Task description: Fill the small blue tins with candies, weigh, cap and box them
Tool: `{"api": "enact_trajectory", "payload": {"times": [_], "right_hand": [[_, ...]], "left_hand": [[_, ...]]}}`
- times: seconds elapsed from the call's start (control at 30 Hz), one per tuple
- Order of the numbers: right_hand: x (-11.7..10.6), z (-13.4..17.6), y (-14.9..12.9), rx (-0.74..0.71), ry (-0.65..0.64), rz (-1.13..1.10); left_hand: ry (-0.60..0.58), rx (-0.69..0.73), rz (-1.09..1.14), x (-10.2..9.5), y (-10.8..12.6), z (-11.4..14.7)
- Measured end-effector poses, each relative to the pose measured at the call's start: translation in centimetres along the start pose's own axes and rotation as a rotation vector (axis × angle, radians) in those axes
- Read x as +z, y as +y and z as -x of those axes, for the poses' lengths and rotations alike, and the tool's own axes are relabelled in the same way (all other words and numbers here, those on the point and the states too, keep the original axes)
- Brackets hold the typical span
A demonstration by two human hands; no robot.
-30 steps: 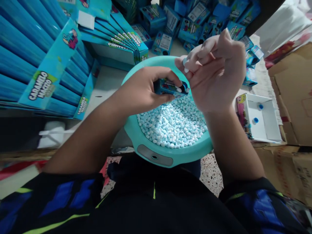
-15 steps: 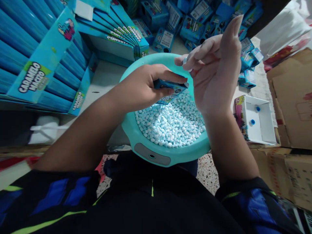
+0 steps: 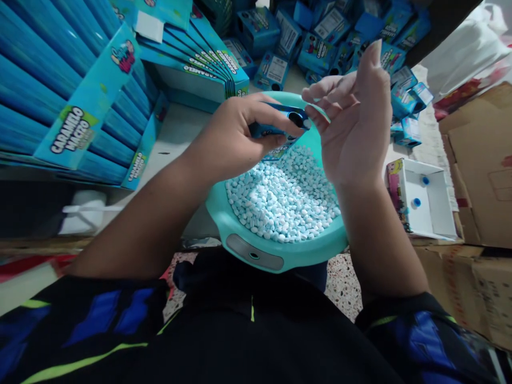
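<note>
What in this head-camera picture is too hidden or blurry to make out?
- Small blue box: mostly wrapped by the left hand; its print is unreadable.
- Right hand: whether its fingertips pinch a candy is unclear.
- Teal basin: the far rim is hidden behind both hands.
- Piled boxes: labels too small, cut by the top edge.
</note>
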State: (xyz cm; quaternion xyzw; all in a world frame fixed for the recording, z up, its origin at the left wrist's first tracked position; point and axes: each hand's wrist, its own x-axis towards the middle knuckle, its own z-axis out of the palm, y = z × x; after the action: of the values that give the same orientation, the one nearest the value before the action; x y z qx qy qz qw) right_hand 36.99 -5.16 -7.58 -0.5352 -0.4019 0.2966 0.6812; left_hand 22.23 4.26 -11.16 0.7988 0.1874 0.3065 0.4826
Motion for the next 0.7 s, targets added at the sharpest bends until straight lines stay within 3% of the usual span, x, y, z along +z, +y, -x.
{"api": "enact_trajectory", "payload": {"times": [0.3, 0.53, 0.7], "right_hand": [[0.2, -0.3, 0.9, -0.057, 0.079, 0.029], [-0.3, -0.2, 1.5, -0.08, -0.006, 0.143], [-0.2, -0.2, 1.7, -0.178, -0.036, 0.27]], "left_hand": [[0.052, 0.07, -0.007, 0.1, 0.0, 0.2], [0.002, 0.052, 0.006, 0.1, -0.2, 0.2], [-0.001, 0.006, 0.038, 0.1, -0.7, 0.2]]}}
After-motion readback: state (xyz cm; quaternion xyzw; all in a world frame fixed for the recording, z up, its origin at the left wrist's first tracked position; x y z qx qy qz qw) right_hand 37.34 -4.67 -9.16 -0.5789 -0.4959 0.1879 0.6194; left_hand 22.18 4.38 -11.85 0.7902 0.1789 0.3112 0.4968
